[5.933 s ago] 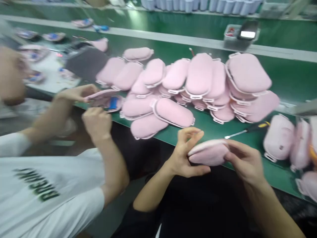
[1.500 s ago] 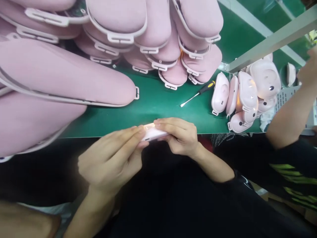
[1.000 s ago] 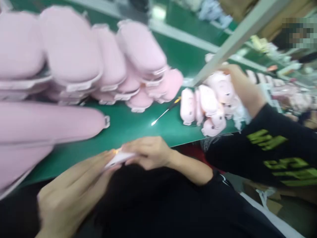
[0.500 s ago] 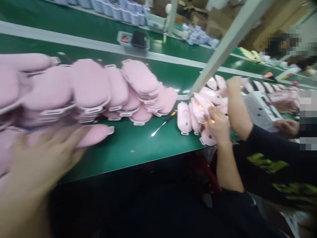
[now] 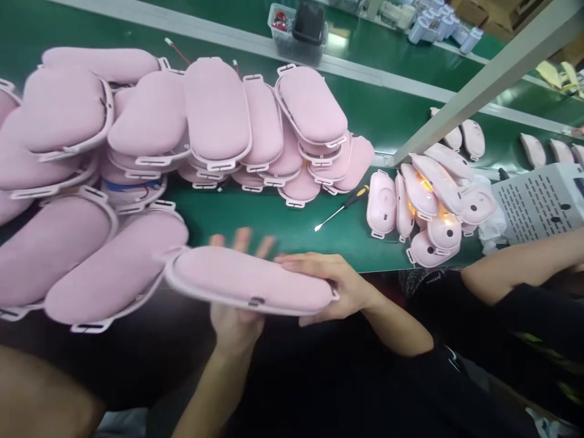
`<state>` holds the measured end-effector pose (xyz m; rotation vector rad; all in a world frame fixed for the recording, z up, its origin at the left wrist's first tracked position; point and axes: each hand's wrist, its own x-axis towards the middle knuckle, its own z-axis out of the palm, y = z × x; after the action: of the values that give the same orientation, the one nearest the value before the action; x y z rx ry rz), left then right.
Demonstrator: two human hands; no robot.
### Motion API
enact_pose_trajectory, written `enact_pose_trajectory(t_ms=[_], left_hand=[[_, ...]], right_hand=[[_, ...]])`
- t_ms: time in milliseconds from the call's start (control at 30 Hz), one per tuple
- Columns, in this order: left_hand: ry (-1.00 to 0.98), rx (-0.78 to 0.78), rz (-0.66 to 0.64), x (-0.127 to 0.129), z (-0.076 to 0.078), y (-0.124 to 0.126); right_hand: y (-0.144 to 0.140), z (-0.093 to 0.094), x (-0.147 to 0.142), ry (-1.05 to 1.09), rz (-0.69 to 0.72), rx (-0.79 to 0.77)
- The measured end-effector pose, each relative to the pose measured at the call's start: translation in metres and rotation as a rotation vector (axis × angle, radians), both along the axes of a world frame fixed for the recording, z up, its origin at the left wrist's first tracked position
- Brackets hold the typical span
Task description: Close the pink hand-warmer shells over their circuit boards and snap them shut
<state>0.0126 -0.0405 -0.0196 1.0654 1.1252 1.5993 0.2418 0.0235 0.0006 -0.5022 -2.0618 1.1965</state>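
Above the front edge of the bench I hold a rounded pink oval casing [image 5: 255,278] with a pale rim, tilted lengthwise. My right hand [image 5: 340,286] is closed round its right end, thumb and fingers on opposite sides. Underneath its middle is my left hand [image 5: 235,322]; its fingers, somewhat blurred, stick out spread past the far side, and the casing hides the palm. Close to the casing's left end lies another pink casing [image 5: 121,264], part of a large heap of similar padded casings [image 5: 219,109] with strap loops at their ends.
A screwdriver [image 5: 342,208] lies on the green bench [image 5: 255,219]. Right of it are several pink casings [image 5: 382,204], some glowing orange. A clear plastic box [image 5: 298,39] stands behind. A slanted post [image 5: 488,79], a perforated grey box [image 5: 538,198] and a co-worker's arm [image 5: 515,261] are at right.
My right hand has come left from the glowing casings and grips a casing. My left hand has moved right, away from the heap, and is under that casing. The view has shifted left.
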Motion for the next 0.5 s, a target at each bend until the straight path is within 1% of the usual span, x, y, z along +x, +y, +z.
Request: enact_pose_trajectory(t_ms=[67, 100, 167, 233, 267, 333, 400, 500], left_hand=[[-0.151, -0.038, -0.024, 0.012, -0.007, 0.000], [-0.193, -0.050, -0.024, 0.016, -0.008, 0.000], [-0.207, -0.042, -0.022, 0.018, -0.007, -0.002], [-0.194, -0.016, -0.034, 0.017, -0.007, -0.004], [-0.179, -0.003, -0.043, 0.015, -0.008, -0.004], [-0.138, 0.031, -0.072, 0.012, -0.012, -0.004], [-0.110, 0.045, -0.088, 0.010, -0.016, -0.002], [-0.099, 0.055, -0.045, 0.012, -0.018, 0.002]], right_hand=[[0.001, -0.002, -0.001, -0.033, 0.085, -0.077], [0.000, 0.000, -0.004, -0.058, 0.085, -0.116], [-0.004, 0.003, -0.011, -0.122, 0.048, -0.158], [-0.009, 0.002, -0.018, -0.173, 0.017, -0.131], [-0.012, 0.000, -0.022, -0.181, 0.026, -0.101], [-0.017, -0.008, -0.027, -0.150, 0.061, -0.032], [-0.019, -0.016, -0.029, -0.095, 0.062, 0.024], [-0.019, -0.023, -0.031, -0.059, 0.002, 0.043]])
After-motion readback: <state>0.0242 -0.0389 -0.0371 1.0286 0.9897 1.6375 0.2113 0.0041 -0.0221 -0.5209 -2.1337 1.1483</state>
